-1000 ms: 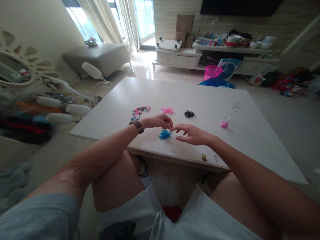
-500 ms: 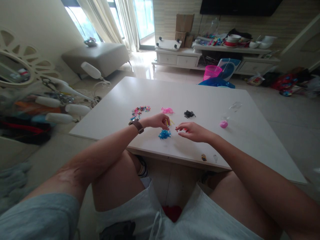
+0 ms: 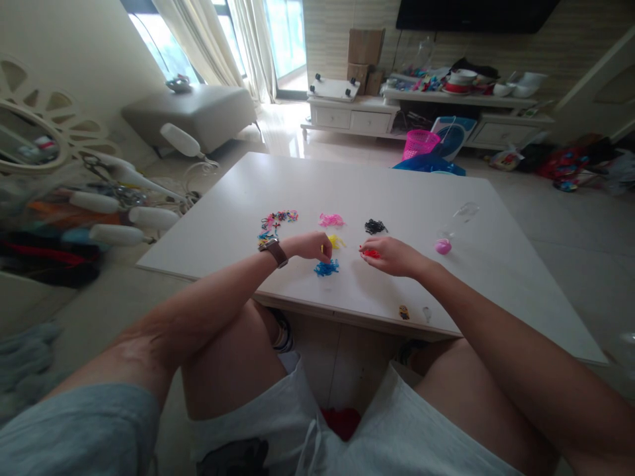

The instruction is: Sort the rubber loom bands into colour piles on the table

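Small coloured pieces that look like rubber bands or clips lie in piles on the white table. My left hand (image 3: pixel 315 246) has its fingers closed and pointing down just above the blue pile (image 3: pixel 326 268). Whatever it holds, if anything, is too small to make out. Partly behind that hand is the yellow pile (image 3: pixel 337 242). My right hand (image 3: pixel 391 255) reaches to the red pile (image 3: pixel 371 252), its fingers apart around the pieces and partly covering them. Beyond the hands lie a pink pile (image 3: pixel 331 220) and a black pile (image 3: pixel 376 227).
A mixed-colour pile (image 3: pixel 279 217) lies left on the white table (image 3: pixel 278 178). To the right are a pink round object (image 3: pixel 443 246) and a clear plastic container (image 3: pixel 465 213). A small yellow figure (image 3: pixel 403 312) and a clear piece (image 3: pixel 426 314) sit near the front edge.
My right hand has moved right and slightly away from the left hand, onto the red pile. My left hand has shifted slightly left, and more of the yellow pile shows.
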The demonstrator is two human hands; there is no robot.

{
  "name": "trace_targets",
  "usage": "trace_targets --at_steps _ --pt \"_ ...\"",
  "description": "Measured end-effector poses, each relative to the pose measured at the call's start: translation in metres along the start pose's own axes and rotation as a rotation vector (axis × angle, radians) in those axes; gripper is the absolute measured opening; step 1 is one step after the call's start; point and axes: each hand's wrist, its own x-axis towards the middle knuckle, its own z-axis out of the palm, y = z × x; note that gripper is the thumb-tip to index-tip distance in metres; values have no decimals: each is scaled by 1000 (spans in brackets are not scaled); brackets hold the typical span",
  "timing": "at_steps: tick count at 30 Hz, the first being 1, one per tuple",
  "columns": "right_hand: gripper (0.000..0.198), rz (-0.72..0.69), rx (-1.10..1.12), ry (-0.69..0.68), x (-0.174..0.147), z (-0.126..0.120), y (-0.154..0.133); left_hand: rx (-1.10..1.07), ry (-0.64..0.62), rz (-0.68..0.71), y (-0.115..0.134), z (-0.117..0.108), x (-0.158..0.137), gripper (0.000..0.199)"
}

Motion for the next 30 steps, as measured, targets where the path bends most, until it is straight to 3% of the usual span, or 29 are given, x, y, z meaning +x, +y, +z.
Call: trace_targets --at_steps 5,15,30 --pt "27 24 -29 10 -2 -4 4 12 56 -28 -7 1 0 18" --pt "25 241 -122 45 -3 -13 15 -37 6 -37 -12 2 2 23" --pt "31 391 -102 -118 -2 -13 34 -68 29 -39 -10 -4 0 20"
